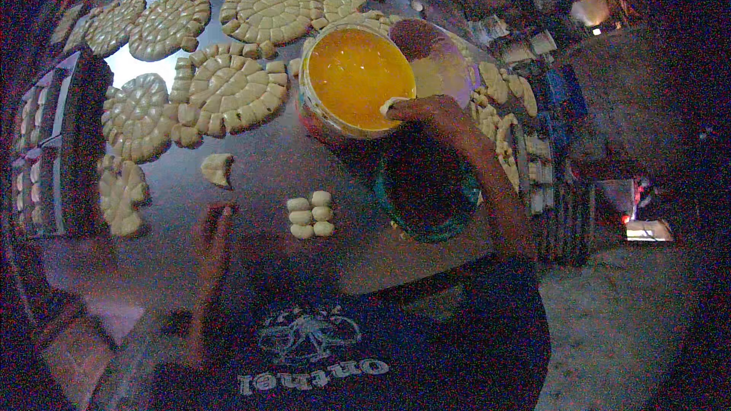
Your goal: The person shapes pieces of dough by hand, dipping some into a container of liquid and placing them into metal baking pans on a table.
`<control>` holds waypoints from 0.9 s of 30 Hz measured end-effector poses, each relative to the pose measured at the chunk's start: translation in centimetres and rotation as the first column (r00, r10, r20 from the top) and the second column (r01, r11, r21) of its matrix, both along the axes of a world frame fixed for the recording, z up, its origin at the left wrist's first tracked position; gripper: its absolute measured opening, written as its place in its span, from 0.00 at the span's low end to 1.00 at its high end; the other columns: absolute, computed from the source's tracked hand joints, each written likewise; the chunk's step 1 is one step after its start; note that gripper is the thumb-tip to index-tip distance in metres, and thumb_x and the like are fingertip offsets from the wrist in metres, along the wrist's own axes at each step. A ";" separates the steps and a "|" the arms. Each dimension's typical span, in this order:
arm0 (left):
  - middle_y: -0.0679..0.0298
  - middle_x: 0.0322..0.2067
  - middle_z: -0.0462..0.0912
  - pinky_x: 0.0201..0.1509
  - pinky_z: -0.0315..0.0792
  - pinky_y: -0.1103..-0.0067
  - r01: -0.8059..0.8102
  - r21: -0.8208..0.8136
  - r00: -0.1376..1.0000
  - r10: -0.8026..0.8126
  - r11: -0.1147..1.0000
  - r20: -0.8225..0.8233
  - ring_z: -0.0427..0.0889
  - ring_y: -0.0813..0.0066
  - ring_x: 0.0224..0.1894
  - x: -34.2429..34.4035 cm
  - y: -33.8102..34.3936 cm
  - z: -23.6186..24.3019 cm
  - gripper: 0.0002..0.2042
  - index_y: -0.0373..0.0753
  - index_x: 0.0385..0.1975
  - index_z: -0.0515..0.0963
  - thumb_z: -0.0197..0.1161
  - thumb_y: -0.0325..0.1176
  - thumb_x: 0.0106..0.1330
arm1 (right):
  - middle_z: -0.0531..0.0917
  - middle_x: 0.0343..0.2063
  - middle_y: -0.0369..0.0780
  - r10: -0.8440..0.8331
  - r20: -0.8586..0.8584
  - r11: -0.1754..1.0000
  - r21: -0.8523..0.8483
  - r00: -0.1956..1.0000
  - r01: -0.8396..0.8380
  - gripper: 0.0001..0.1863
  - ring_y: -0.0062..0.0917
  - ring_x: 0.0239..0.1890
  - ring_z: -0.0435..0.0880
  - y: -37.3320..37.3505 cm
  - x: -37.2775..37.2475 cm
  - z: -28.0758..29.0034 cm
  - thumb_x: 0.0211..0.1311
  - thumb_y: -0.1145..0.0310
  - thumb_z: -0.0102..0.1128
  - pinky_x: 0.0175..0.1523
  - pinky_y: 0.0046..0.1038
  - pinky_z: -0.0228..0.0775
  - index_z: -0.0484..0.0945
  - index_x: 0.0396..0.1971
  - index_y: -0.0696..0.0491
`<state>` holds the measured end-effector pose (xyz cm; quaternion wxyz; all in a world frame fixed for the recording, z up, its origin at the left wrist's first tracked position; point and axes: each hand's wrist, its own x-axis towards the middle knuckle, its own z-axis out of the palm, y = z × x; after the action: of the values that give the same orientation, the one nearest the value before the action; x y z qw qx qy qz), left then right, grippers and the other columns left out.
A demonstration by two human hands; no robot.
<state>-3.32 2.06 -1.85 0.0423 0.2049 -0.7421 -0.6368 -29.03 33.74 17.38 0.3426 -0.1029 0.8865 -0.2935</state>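
A white-rimmed bucket (306, 99) of orange-yellow liquid (354, 68) stands on the metal table (255, 164). At its near right rim, my right hand (426, 112) is closed on a small pale piece of dough (390, 104). My left hand (217, 224) is low over the near part of the table, dim and blurred, so its finger position is unclear. Just beyond it lies a single curved dough piece (217, 169). To its right sit several small dough balls (311, 215) in two columns.
Round segmented dough loaves (236, 90) cover the far and left table. A dark green tub (426, 190) stands below my right forearm. At the left edge is a dark rack (65, 144) holding dough pieces. More dough strips (499, 125) lie at right, near a purple-rimmed basin (457, 68).
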 end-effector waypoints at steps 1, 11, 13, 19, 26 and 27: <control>0.60 0.38 0.84 0.51 0.72 0.75 -0.007 0.000 1.000 0.007 1.000 -0.003 0.81 0.70 0.42 -0.2 0.1 0.1 0.08 0.36 0.41 0.79 0.56 0.32 0.70 | 0.81 0.41 0.43 0.003 -0.008 1.000 0.002 1.000 -0.003 0.19 0.30 0.41 0.80 -0.3 0.0 0.0 0.65 0.60 0.58 0.47 0.29 0.71 0.78 0.49 0.57; 0.61 0.38 0.84 0.50 0.72 0.76 0.048 0.102 0.999 -0.046 0.994 -0.015 0.80 0.74 0.42 -0.5 1.4 0.4 0.07 0.37 0.41 0.79 0.57 0.31 0.69 | 0.82 0.43 0.43 0.021 0.193 0.972 0.227 0.981 -0.065 0.19 0.33 0.44 0.80 -1.6 -3.1 0.4 0.63 0.58 0.61 0.50 0.30 0.71 0.80 0.47 0.55; 0.61 0.39 0.83 0.51 0.72 0.76 -0.009 0.226 1.000 0.007 0.974 0.011 0.80 0.73 0.43 -0.2 1.6 1.2 0.07 0.37 0.41 0.78 0.58 0.31 0.69 | 0.81 0.46 0.44 0.076 0.260 0.972 0.196 0.963 -0.129 0.20 0.34 0.47 0.80 -1.8 -4.7 0.4 0.63 0.54 0.60 0.52 0.30 0.70 0.81 0.48 0.52; 0.59 0.44 0.82 0.57 0.72 0.73 0.154 0.312 0.981 -0.184 0.937 0.069 0.79 0.69 0.50 -0.6 1.7 2.4 0.11 0.35 0.44 0.78 0.56 0.35 0.71 | 0.81 0.47 0.44 0.006 0.111 0.955 -0.294 0.994 0.027 0.20 0.34 0.48 0.80 1.2 -0.8 1.9 0.63 0.54 0.60 0.52 0.31 0.71 0.80 0.48 0.52; 0.64 0.54 0.76 0.57 0.72 0.73 0.220 0.967 0.925 -0.343 0.131 -0.164 0.78 0.72 0.52 -1.0 8.1 7.0 0.21 0.38 0.60 0.67 0.53 0.42 0.72 | 0.81 0.47 0.45 -0.063 0.152 0.686 -0.712 0.986 0.153 0.20 0.34 0.48 0.80 -2.7 12.5 -5.8 0.63 0.54 0.60 0.53 0.31 0.71 0.80 0.49 0.52; 0.64 0.53 0.76 0.56 0.72 0.74 0.200 0.971 0.932 -0.332 0.129 -0.148 0.78 0.73 0.51 -0.5 8.5 7.3 0.21 0.38 0.59 0.67 0.53 0.43 0.72 | 0.81 0.47 0.45 -0.072 0.153 0.676 -0.719 0.986 0.161 0.20 0.34 0.48 0.80 -3.1 13.7 -6.2 0.64 0.54 0.60 0.53 0.31 0.71 0.80 0.49 0.52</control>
<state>-3.84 10.53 5.44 -0.2500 0.0816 -0.1900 -0.9459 -15.29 30.63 11.22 0.3033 -0.1573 0.6808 -0.6480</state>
